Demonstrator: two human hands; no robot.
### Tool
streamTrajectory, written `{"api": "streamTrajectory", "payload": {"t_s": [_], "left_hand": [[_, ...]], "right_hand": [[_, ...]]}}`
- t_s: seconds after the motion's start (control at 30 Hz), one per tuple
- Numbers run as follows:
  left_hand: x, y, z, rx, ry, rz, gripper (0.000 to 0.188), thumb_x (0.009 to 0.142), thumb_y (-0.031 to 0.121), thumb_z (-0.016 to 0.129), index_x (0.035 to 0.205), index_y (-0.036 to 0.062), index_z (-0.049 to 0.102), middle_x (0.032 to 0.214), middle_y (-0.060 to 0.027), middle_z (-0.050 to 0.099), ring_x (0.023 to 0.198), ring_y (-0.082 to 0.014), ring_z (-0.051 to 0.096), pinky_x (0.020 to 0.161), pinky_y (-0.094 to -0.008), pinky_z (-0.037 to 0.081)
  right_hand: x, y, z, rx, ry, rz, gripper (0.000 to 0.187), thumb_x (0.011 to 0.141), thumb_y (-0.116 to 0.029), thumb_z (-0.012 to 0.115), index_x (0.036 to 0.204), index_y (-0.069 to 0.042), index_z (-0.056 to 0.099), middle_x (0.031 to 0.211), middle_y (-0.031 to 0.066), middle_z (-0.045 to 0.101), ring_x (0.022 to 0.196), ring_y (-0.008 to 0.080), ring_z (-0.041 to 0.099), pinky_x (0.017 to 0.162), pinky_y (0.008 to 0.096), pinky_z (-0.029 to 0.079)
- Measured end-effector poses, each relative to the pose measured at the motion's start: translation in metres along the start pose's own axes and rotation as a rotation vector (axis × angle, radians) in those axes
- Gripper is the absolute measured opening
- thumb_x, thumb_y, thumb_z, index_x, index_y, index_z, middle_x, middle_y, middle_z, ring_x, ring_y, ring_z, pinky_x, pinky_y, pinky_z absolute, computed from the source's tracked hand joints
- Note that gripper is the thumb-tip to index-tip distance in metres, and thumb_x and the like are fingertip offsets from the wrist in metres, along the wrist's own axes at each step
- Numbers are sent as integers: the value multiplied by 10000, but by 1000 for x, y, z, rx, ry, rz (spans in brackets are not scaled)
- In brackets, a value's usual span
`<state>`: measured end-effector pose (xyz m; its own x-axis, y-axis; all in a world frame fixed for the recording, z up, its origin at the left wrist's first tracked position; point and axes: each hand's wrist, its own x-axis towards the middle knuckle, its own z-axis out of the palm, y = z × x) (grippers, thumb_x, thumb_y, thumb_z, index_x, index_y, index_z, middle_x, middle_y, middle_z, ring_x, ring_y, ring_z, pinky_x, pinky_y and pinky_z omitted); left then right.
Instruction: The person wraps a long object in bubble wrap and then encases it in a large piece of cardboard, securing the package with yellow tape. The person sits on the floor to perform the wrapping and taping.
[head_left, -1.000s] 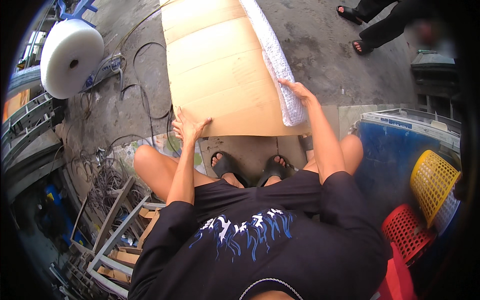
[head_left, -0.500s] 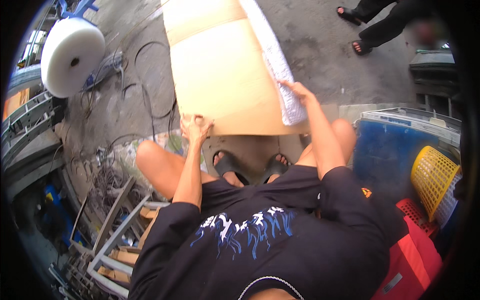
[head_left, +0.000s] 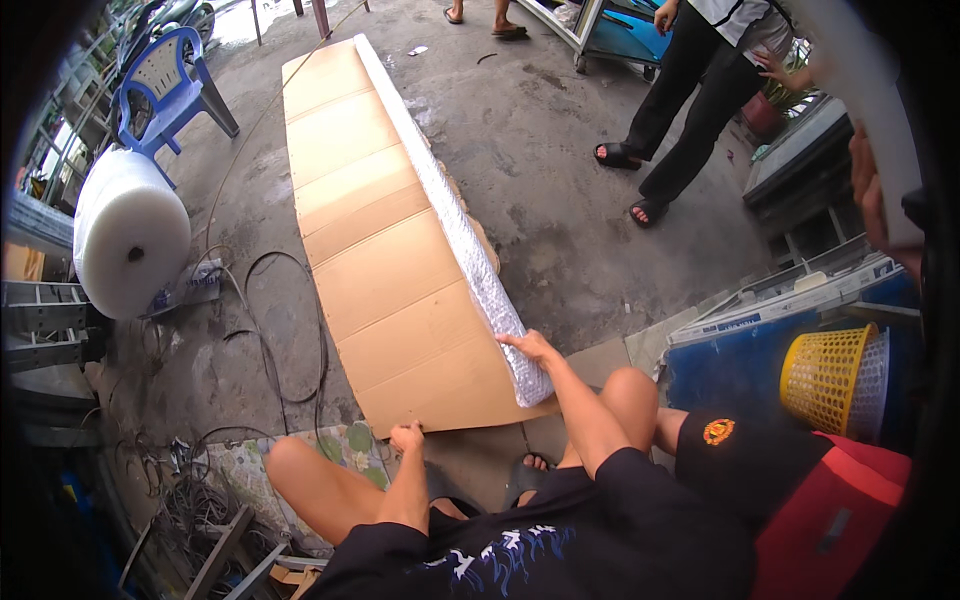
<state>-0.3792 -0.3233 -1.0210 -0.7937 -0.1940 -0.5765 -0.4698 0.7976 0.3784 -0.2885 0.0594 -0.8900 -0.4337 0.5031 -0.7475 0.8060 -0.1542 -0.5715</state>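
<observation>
Reaching forward | left hand [head_left: 407,437]: curled, gripping cardboard [head_left: 390,335] by near edge | right hand [head_left: 530,348]: palm-down on bubble-wrapped bundle [head_left: 449,220], cannot tell if gripping

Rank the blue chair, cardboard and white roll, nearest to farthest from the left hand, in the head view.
1. Cardboard: at the left hand, which touches its near edge.
2. White roll: ahead, to the left.
3. Blue chair: beyond the roll.
</observation>
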Motion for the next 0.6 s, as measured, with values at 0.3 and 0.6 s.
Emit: {"api": "streamTrajectory", "payload": {"t_s": [0.3, 0.6], "left_hand": [[-30, 36, 33, -95, 115, -360, 157, 853, 136, 873, 981, 56, 828, 1062, -186, 818, 975, -350, 796, 869, -454, 633], [-38, 34, 43, -92, 163, -258, 237, 825, 128, 839, 1054, 91, 795, 1013, -215, 807, 979, -406, 786, 869, -490, 614]], "right_hand": [[51, 51, 28, -89, 145, 62, 1495, 603, -818, 902, 1536, 230, 387, 1563, 398, 508, 1466, 427, 547, 1184, 476, 474], [71, 67, 49, -296, 211, 81, 1420, 643, -874, 830, 1532, 169, 458, 1588, 375, 465, 1487, 467, 490, 1216, 499, 439]]}}
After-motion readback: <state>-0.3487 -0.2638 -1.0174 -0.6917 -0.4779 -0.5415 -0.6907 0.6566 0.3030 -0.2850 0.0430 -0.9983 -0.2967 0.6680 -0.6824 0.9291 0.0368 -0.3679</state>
